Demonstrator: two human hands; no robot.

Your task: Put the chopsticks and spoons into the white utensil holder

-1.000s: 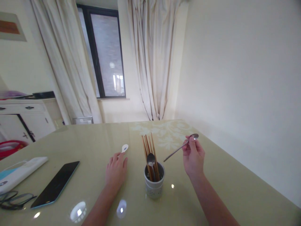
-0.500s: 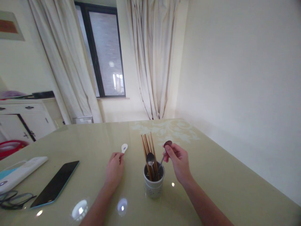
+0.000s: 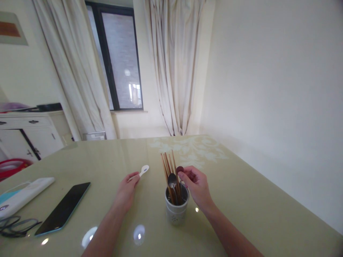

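A pale grey utensil holder [image 3: 176, 213] stands upright on the table, with several wooden chopsticks [image 3: 166, 164] and a metal spoon [image 3: 172, 179] leaning in it. My right hand [image 3: 197, 184] is closed on a second metal spoon [image 3: 179, 169], pinching it near its dark bowl above the holder's right rim. The lower handle of that spoon is inside the holder, partly hidden. To the left, my left hand [image 3: 125, 191] pinches the handle of a white spoon [image 3: 144, 169] whose bowl carries a small blue mark and points away from me.
A black-screened phone [image 3: 63, 208] lies on the glossy table [image 3: 214, 228] at left. Beside it are a white power strip [image 3: 29, 196] and a tangle of dark cable [image 3: 18, 226]. A white wall [image 3: 281, 89] borders the table's right side.
My right hand has moved left and slightly down, bringing its spoon closer to the chopsticks. My left hand has turned, so the white spoon now tilts more to the right. The holder shifted slightly right.
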